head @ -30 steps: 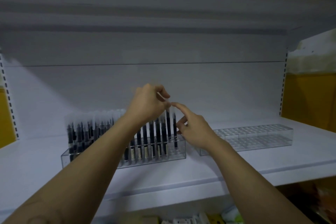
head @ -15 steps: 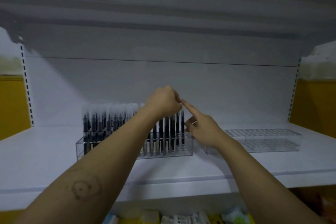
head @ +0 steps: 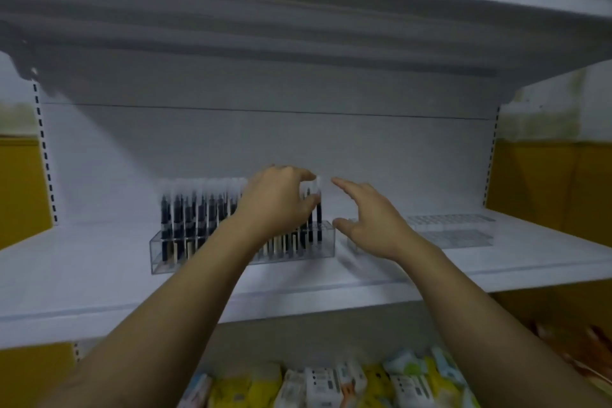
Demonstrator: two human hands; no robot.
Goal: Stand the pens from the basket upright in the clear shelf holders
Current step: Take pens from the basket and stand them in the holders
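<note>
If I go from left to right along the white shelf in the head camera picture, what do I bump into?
black pens standing in a clear holder → left hand → right hand → empty clear holder

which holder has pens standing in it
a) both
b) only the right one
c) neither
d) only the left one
d: the dark pens stand in rows in the left holder, while the right holder shows only bare slots.
</note>
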